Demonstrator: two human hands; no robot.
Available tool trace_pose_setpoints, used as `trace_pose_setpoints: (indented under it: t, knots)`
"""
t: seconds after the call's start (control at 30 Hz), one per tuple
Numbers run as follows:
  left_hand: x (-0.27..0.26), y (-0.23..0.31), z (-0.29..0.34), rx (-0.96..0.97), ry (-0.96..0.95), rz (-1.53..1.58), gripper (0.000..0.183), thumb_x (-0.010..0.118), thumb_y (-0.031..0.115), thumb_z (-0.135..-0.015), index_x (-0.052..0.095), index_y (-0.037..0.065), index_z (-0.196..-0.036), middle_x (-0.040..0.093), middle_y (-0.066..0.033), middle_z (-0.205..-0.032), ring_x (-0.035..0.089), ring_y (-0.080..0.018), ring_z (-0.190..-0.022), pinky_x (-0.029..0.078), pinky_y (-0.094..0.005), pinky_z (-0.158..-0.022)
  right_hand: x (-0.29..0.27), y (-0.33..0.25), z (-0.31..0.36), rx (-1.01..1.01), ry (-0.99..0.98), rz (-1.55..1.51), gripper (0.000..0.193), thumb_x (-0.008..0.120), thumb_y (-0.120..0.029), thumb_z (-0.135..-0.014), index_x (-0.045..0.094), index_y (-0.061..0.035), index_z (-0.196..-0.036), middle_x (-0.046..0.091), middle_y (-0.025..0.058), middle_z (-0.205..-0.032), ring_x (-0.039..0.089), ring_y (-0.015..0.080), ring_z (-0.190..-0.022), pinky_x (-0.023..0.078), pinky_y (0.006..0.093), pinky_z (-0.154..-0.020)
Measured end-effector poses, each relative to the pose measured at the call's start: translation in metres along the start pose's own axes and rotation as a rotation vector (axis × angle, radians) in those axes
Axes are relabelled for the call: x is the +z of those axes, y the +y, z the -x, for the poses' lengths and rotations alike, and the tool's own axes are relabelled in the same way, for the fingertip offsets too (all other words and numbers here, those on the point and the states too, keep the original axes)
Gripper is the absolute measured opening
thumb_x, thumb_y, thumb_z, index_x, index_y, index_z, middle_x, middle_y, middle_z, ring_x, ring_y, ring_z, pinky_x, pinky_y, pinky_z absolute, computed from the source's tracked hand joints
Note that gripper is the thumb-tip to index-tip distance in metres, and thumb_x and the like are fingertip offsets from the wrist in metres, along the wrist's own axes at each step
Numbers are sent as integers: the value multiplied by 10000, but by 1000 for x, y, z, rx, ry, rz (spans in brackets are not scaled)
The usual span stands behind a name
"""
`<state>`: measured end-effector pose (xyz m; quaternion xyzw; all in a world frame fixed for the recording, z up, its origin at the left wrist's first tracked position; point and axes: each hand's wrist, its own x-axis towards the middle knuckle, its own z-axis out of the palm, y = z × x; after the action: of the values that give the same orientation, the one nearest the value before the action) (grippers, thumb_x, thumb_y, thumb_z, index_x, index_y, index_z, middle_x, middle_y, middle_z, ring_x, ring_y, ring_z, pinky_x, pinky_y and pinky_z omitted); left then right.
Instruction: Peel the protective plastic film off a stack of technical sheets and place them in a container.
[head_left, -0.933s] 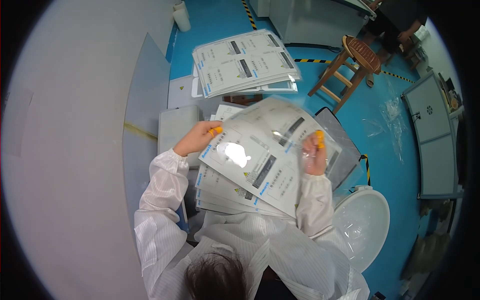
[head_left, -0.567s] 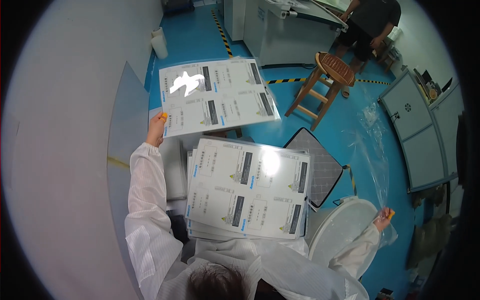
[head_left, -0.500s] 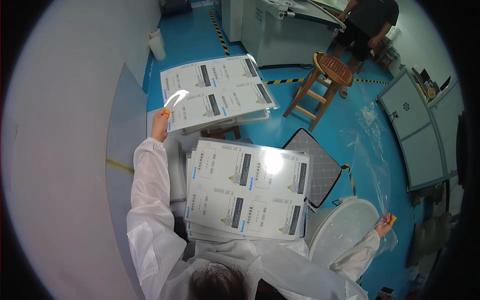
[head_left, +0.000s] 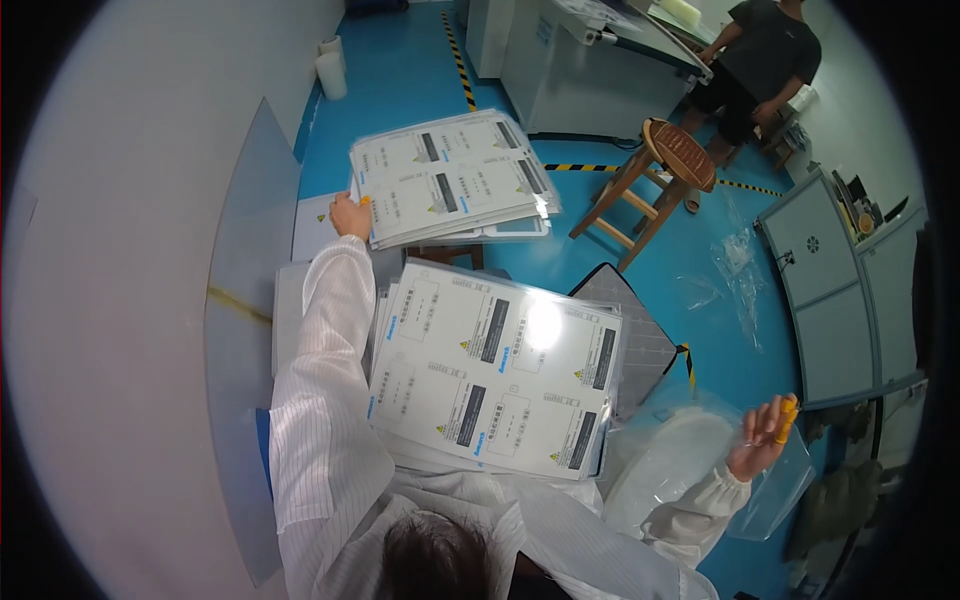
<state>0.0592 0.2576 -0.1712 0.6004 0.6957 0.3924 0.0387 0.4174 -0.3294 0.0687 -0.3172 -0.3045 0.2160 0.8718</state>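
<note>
My left hand (head_left: 350, 215), an orange cover on a fingertip, is closed at the near left edge of a printed plastic sheet (head_left: 405, 205). That sheet lies on the farther stack, its edges fanned unevenly. A second stack of printed sheets (head_left: 500, 375), white with dark label blocks, rests tilted in front of my body. Out to the right, my right hand (head_left: 762, 440) is raised with its fingers apart, orange covers on the fingertips. Clear plastic film (head_left: 775, 490) hangs loosely around and below it, partly over a round white tub (head_left: 665, 460).
A wooden stool (head_left: 650, 185) stands beyond the stacks, with a person (head_left: 765, 60) behind it by a large machine (head_left: 600, 80). Crumpled clear film (head_left: 738, 260) lies on the blue floor. Grey cabinets (head_left: 830, 270) line the right; a pale panel (head_left: 240, 330) leans at the left wall.
The sheet in my left hand has come down flat onto the farther stack. My right hand has risen slightly, its fingers spreading, and the film has sunk from a tall hanging strip toward the tub.
</note>
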Motion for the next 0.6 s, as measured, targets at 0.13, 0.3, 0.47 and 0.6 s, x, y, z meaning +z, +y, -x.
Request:
trace_pose_setpoints:
  t: [0.13,0.3,0.47,0.6]
  knots:
    - [-58,15,20,-69,-436,451,324,638,156,-760,601,3,-1044,628,-111,-892,593,-234,-794,462,-323,-717,78,77,21,409,-164,118,331,617,-281,-827,458,-42,-993,459,6,-667,401,65,-444,332,195,-375]
    - [-174,-5,78,-94,-864,617,313,600,125,-789,594,6,-1078,639,-85,-897,579,-140,-783,441,-239,-703,154,179,71,962,-573,134,346,621,-301,-821,527,-8,-979,516,17,-674,463,71,-538,347,197,-471]
    - [-247,-43,143,-7,-1079,248,323,546,91,-824,569,7,-1135,626,-83,-955,552,-139,-793,450,-246,-745,143,291,123,807,-841,485,212,509,-169,-892,561,9,-997,530,-3,-701,445,47,-590,358,175,-539]
    - [-290,-56,180,74,-1097,317,314,580,89,-813,573,-1,-1113,637,-158,-996,619,-194,-831,472,-270,-736,157,303,118,739,-620,583,198,475,-113,-904,571,18,-1018,529,-10,-707,455,45,-614,381,187,-561]
